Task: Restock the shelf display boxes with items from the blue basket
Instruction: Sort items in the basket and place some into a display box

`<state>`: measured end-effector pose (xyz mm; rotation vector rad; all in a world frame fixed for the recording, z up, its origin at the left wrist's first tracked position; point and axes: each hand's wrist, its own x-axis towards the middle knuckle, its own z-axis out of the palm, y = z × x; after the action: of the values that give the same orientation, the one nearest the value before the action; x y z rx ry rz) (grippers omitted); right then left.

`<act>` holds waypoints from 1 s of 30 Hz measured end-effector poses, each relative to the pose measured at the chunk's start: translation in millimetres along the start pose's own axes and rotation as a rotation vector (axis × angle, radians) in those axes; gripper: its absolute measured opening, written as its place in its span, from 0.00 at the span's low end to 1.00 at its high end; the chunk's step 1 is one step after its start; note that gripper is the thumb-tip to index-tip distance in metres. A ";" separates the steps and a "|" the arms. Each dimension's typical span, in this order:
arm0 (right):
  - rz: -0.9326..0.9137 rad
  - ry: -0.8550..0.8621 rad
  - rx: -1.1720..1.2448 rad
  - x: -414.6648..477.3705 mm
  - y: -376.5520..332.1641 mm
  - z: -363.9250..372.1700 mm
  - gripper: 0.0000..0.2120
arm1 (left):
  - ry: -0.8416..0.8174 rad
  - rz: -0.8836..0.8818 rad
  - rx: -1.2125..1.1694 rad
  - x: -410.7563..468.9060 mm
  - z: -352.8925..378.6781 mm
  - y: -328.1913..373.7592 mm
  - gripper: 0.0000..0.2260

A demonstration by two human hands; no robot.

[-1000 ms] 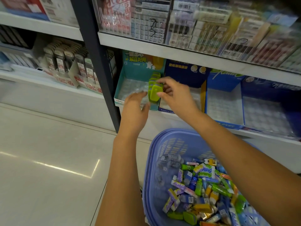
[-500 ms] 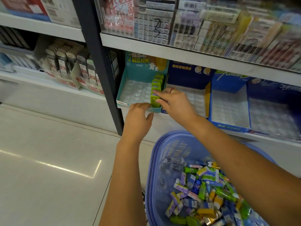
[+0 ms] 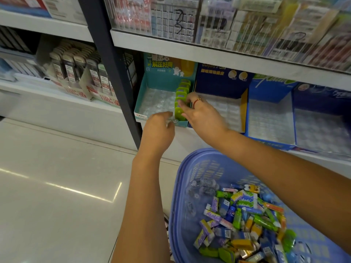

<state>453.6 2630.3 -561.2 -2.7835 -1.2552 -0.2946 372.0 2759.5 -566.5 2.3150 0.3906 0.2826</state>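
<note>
Head view, single frame.

Your right hand (image 3: 203, 116) is at the teal cardboard display box (image 3: 141, 100) on the lower white shelf (image 3: 182, 143). Its fingers are stretched out, tips against the front pieces of the row of lime-green plastic items (image 3: 182, 90). That row stands upright along the box's right wall, running front to back. The rest of the box shows only its clear bubbled plastic tray liner (image 3: 157, 104). A red ring (image 3: 197, 101) sits on one finger of that hand.

Your left hand (image 3: 157, 131) is at the front wall of the same box, fingers bent forward. The fingers are blurred, so you cannot tell whether they grip the wall or only hover by it.

The blue slotted plastic basket (image 3: 183, 168) is low right, beneath your right forearm. The mixed small packaged items (image 3: 245, 221) lie heaped in it: green, purple, yellow, blue.

The dark blue cardboard display box (image 3: 218, 80) stands just beside the teal one, on its right.
</note>
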 end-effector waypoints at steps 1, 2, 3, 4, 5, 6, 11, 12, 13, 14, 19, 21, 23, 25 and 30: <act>0.012 0.012 -0.021 -1.0 0.2 1.5 0.21 | 0.031 -0.047 -0.048 5.0 -2.1 2.6 0.17; 0.029 0.013 -0.038 -2.8 0.8 3.6 0.24 | 0.046 -0.093 -0.129 11.3 -4.1 6.8 0.18; 0.045 0.015 -0.031 -5.2 1.1 6.2 0.26 | 0.039 -0.138 -0.241 19.5 -5.3 12.2 0.18; 0.067 0.009 0.000 -7.7 0.0 8.1 0.29 | 0.014 -0.185 -0.360 27.8 -6.0 18.5 0.18; 0.093 0.005 0.044 -10.6 -1.7 10.4 0.30 | -0.017 -0.235 -0.454 36.1 -6.1 24.0 0.18; 0.109 0.004 0.089 -13.3 -3.9 13.5 0.30 | -0.057 -0.287 -0.507 43.0 -5.9 28.0 0.17; 0.111 0.028 0.276 -26.5 -13.3 29.5 0.32 | -0.299 -0.349 -0.564 59.5 -5.5 18.9 0.22; 0.120 0.023 0.300 -27.1 -13.9 30.3 0.33 | -0.307 -0.346 -0.546 60.0 -5.1 16.7 0.22; 0.137 0.013 0.326 -27.2 -14.4 29.0 0.33 | -0.302 -0.349 -0.526 60.5 -4.2 15.1 0.21; 0.152 0.001 0.352 -27.2 -15.3 26.7 0.33 | -0.292 -0.352 -0.509 60.5 -3.1 15.5 0.20; 0.217 -0.031 0.545 -40.2 -9.5 -5.7 0.28 | -0.197 -0.218 -0.274 44.7 -5.7 27.0 0.20; 0.276 0.056 0.583 -65.6 8.3 -21.8 0.16 | -0.023 -0.036 -0.223 23.8 -10.3 35.3 0.19; 0.336 0.036 0.609 -104.9 30.9 -27.6 0.14 | 0.099 0.113 -0.280 -3.7 -4.8 54.5 0.17; 0.417 -0.233 0.594 -150.0 50.7 -20.1 0.15 | -0.049 0.161 -0.367 -34.9 23.3 74.8 0.14; 0.599 -0.902 0.409 -251.9 79.6 31.4 0.08 | -0.892 0.034 0.056 -116.9 144.0 62.2 0.11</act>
<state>354.7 2397.1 -642.5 -2.7516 -0.3635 1.1982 321.0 2581.9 -630.7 2.2391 -0.0952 -0.7371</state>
